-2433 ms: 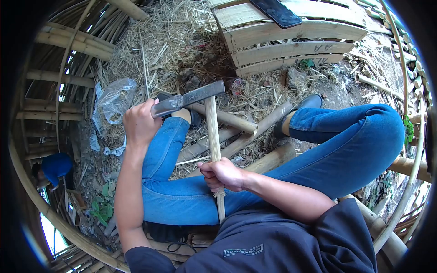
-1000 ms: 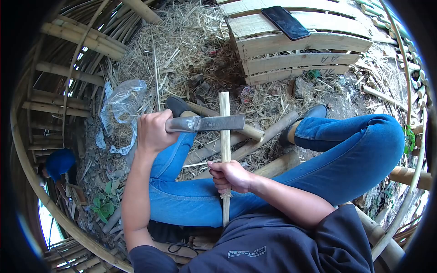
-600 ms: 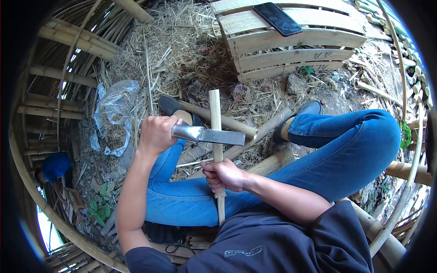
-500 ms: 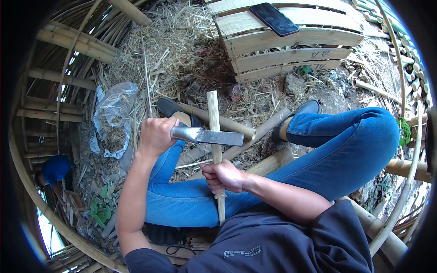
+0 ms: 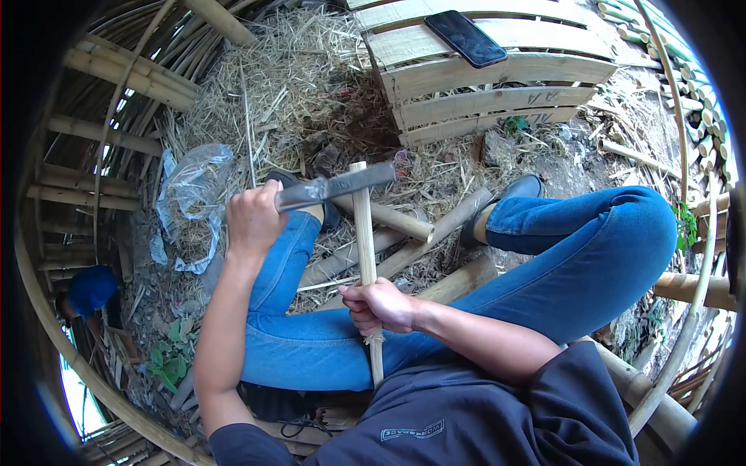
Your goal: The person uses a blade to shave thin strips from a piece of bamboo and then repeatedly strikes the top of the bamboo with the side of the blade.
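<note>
My left hand (image 5: 253,216) is closed round the metal handle of a knife (image 5: 353,182) with a straight, square-ended blade. The blade lies across the pale bamboo stick (image 5: 365,241) just below its far end. My right hand (image 5: 378,305) wraps round the lower part of the stick, below the blade. Frayed fibres show just under that fist. The stick's near end rests against my jeans (image 5: 311,349), close to my shirt.
A slatted wooden crate (image 5: 489,81) stands ahead with a phone (image 5: 466,37) on it. Bamboo poles (image 5: 443,225) lie between my feet among straw. A clear plastic bag (image 5: 194,198) is on the left. Someone in blue (image 5: 92,289) is at far left, near a bamboo wall.
My left hand has moved the knife up along the stick, away from my body, and tilted the blade tip upward. My right hand keeps its hold on the stick.
</note>
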The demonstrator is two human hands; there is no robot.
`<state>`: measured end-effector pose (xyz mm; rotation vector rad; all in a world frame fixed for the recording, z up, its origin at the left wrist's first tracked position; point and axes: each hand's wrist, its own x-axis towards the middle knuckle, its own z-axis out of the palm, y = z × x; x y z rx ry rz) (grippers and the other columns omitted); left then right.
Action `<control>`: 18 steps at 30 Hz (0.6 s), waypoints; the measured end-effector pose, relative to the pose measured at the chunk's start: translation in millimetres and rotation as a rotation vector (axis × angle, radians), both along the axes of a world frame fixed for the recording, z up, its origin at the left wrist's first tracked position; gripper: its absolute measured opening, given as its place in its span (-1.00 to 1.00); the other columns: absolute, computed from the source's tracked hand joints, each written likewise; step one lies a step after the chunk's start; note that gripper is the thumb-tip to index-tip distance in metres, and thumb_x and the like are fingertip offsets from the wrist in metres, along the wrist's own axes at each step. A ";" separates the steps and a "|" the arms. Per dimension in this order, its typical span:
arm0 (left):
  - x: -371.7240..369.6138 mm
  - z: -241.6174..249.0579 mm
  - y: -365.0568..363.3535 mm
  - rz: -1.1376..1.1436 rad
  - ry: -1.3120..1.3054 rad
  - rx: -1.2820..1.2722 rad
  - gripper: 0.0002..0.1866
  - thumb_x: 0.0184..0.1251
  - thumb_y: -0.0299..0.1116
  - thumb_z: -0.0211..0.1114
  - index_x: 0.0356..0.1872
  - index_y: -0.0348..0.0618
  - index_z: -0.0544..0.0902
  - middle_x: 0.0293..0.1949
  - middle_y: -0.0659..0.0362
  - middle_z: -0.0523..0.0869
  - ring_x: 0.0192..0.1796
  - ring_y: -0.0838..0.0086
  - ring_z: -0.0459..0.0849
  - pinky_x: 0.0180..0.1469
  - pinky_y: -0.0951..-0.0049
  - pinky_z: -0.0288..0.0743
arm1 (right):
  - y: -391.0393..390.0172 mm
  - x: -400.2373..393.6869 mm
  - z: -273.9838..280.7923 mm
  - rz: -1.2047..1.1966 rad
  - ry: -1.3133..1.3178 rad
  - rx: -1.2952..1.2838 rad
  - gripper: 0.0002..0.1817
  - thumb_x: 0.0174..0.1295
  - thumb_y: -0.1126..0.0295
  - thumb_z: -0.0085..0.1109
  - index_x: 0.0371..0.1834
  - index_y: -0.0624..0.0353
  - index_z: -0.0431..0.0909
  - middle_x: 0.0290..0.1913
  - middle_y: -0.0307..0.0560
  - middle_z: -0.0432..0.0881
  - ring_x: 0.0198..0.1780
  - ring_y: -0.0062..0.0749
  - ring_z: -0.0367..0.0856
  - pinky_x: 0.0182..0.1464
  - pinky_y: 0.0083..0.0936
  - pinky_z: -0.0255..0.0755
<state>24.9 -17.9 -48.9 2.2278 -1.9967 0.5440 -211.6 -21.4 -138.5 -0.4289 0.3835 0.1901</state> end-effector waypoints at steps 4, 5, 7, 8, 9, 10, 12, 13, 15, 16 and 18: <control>20.2 19.4 7.4 0.104 -0.032 -0.092 -0.90 0.19 -0.37 0.30 -0.46 -0.15 0.61 -0.51 -0.04 0.70 -0.42 0.00 0.71 -0.38 0.08 0.54 | -0.4 1.0 8.2 0.016 -0.059 -0.009 -0.51 0.54 0.14 -0.11 -0.64 -0.04 0.13 -0.68 -0.38 0.05 -0.66 -0.56 -0.02 -0.53 -0.46 0.06; 23.9 21.3 10.7 0.128 -0.028 -0.105 -0.89 0.18 -0.37 0.30 -0.46 -0.15 0.61 -0.51 -0.05 0.70 -0.43 -0.02 0.70 -0.39 0.07 0.53 | -1.4 0.4 6.3 0.005 -0.036 -0.004 -0.51 0.54 0.14 -0.11 -0.64 -0.04 0.13 -0.68 -0.38 0.04 -0.66 -0.56 -0.03 -0.53 -0.46 0.06; 28.7 21.3 19.3 0.085 0.028 -0.080 -0.82 0.18 -0.36 0.32 -0.52 -0.17 0.54 -0.55 -0.05 0.66 -0.43 -0.04 0.68 -0.40 0.06 0.49 | -4.9 0.1 3.0 -0.028 0.007 0.010 -0.50 0.54 0.13 -0.12 -0.64 -0.04 0.13 -0.68 -0.38 0.04 -0.65 -0.56 -0.03 -0.54 -0.46 0.05; 29.8 19.4 22.7 0.049 0.055 -0.059 -0.80 0.18 -0.35 0.32 -0.54 -0.17 0.52 -0.56 -0.04 0.65 -0.44 -0.04 0.67 -0.40 0.06 0.48 | -6.1 -0.9 2.8 -0.023 0.000 0.002 -0.51 0.54 0.14 -0.12 -0.64 -0.05 0.13 -0.68 -0.39 0.03 -0.65 -0.57 -0.04 -0.54 -0.46 0.03; 26.1 19.5 24.1 0.016 0.083 -0.040 -0.78 0.19 -0.35 0.32 -0.55 -0.17 0.50 -0.56 -0.04 0.64 -0.44 -0.03 0.67 -0.41 0.06 0.47 | -7.1 -0.9 2.7 -0.019 -0.012 0.007 -0.51 0.55 0.14 -0.13 -0.64 -0.05 0.13 -0.68 -0.39 0.03 -0.65 -0.57 -0.04 -0.54 -0.47 0.02; 16.9 20.2 24.9 -0.016 0.087 -0.027 -0.72 0.21 -0.33 0.33 -0.59 -0.16 0.46 -0.62 0.00 0.61 -0.49 0.03 0.65 -0.45 0.09 0.44 | -6.7 -0.2 2.7 -0.010 -0.023 0.012 -0.51 0.55 0.14 -0.13 -0.64 -0.05 0.13 -0.68 -0.39 0.03 -0.66 -0.57 -0.04 -0.54 -0.47 0.02; 7.7 16.9 23.5 -0.153 0.064 0.010 -0.71 0.24 -0.32 0.33 -0.61 -0.14 0.46 -0.65 0.04 0.58 -0.54 0.06 0.63 -0.49 0.11 0.41 | -6.5 0.4 2.7 0.000 -0.037 0.016 -0.50 0.55 0.13 -0.13 -0.64 -0.06 0.12 -0.68 -0.40 0.03 -0.66 -0.57 -0.05 -0.54 -0.48 0.01; 4.6 15.5 22.0 -0.222 0.051 0.025 -0.70 0.25 -0.31 0.33 -0.61 -0.13 0.46 -0.67 0.05 0.56 -0.56 0.07 0.62 -0.51 0.12 0.40 | -6.7 0.5 2.8 -0.002 -0.038 0.013 -0.50 0.55 0.13 -0.13 -0.64 -0.06 0.12 -0.68 -0.40 0.04 -0.66 -0.57 -0.05 -0.54 -0.48 0.01; -0.5 8.6 18.4 -0.319 0.043 0.064 -0.68 0.27 -0.28 0.34 -0.63 -0.11 0.46 -0.69 0.09 0.55 -0.60 0.13 0.61 -0.53 0.15 0.40 | -7.6 1.0 -0.1 0.003 -0.054 0.021 -0.50 0.55 0.11 -0.13 -0.64 -0.07 0.12 -0.68 -0.40 0.04 -0.66 -0.57 -0.05 -0.54 -0.48 0.00; -2.0 3.6 17.9 -0.334 0.046 0.091 -0.67 0.27 -0.27 0.34 -0.63 -0.11 0.47 -0.68 0.09 0.56 -0.59 0.14 0.62 -0.53 0.16 0.41 | -6.5 2.3 -4.4 0.013 -0.068 0.036 -0.50 0.55 0.11 -0.13 -0.64 -0.07 0.11 -0.68 -0.40 0.04 -0.66 -0.57 -0.05 -0.55 -0.49 0.00; -6.8 -1.0 16.5 -0.354 0.047 0.134 -0.66 0.28 -0.26 0.34 -0.64 -0.11 0.47 -0.67 0.11 0.59 -0.59 0.17 0.63 -0.53 0.19 0.44 | -4.4 1.8 -4.0 0.005 -0.057 0.038 -0.50 0.55 0.10 -0.12 -0.63 -0.06 0.12 -0.68 -0.39 0.05 -0.66 -0.58 -0.03 -0.56 -0.48 0.00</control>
